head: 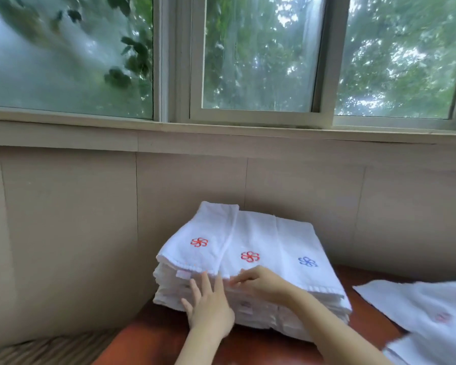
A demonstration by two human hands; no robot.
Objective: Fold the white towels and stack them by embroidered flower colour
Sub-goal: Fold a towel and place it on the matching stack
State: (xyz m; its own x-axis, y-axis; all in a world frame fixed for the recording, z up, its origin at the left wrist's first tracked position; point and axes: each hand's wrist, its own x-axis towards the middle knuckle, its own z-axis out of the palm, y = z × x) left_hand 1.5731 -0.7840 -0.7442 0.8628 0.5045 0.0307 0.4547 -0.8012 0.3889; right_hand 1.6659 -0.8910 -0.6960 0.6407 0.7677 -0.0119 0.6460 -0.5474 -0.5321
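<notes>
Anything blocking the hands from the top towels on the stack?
Nothing visible does. The left hand touches the front of the stack, and the right hand has its fingers on the near edge of the middle red-flower towel on top.

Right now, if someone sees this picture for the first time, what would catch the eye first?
The tall stack of folded white towels stands in the middle on the reddish table, with two red flowers and one blue flower on top. The left hand and the right hand touch its front edge. Behind, a wide window shows green trees.
</notes>
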